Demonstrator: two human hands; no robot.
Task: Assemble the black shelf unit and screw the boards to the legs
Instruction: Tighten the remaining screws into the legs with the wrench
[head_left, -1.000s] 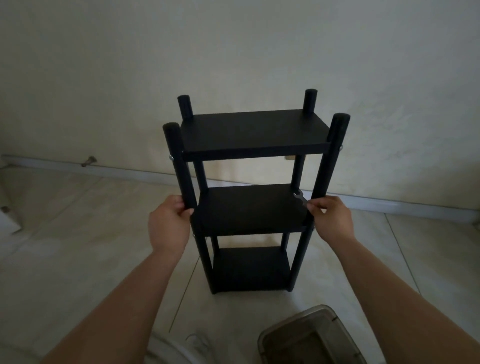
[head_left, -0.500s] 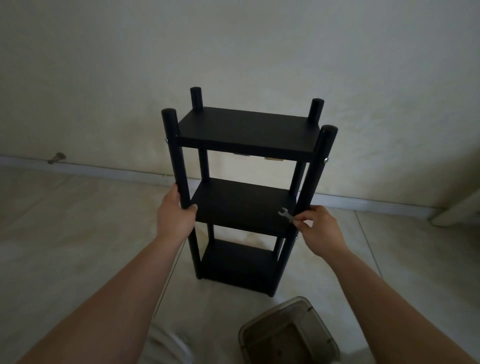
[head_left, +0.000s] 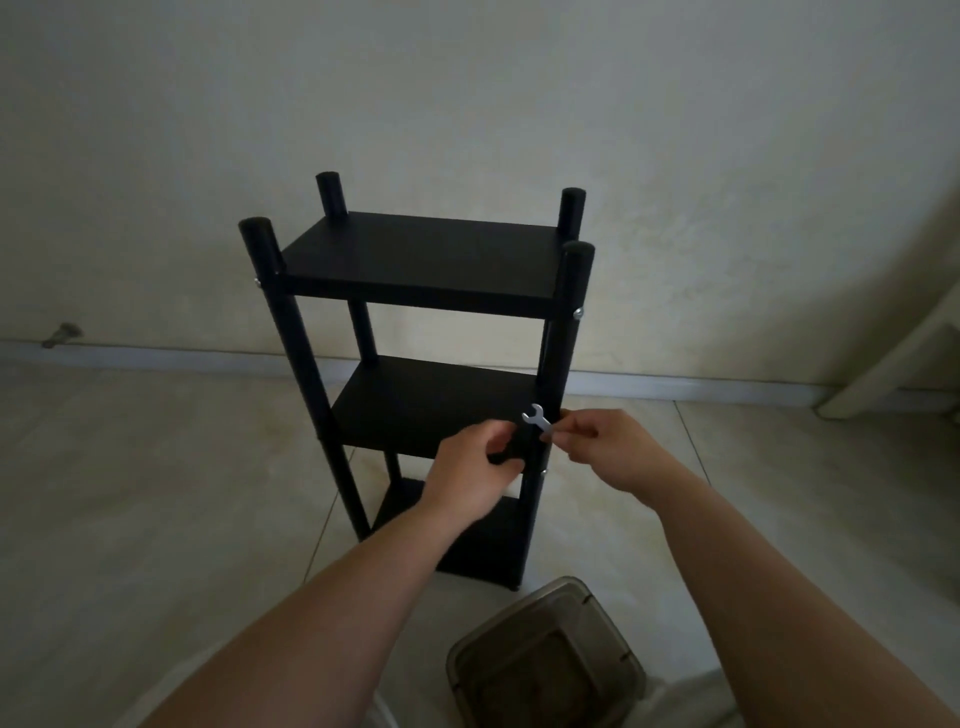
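Head cam: pale tiled floor (head_left: 156, 493), cream wall (head_left: 467, 104) w/ a baseboard behind. Black shelf unit (head_left: 415, 260) stands upright on the floor near the wall, long axis vertical, legs pointing up. Right hand (head_left: 610, 452) pinches a small silver wrench (head_left: 537, 420), jaw end up-left, by the front-right leg at mid board. Left hand (head_left: 475, 475) loosely curled beside it, gripping nothing. Clear plastic bin (head_left: 545, 660) nearer the camera.
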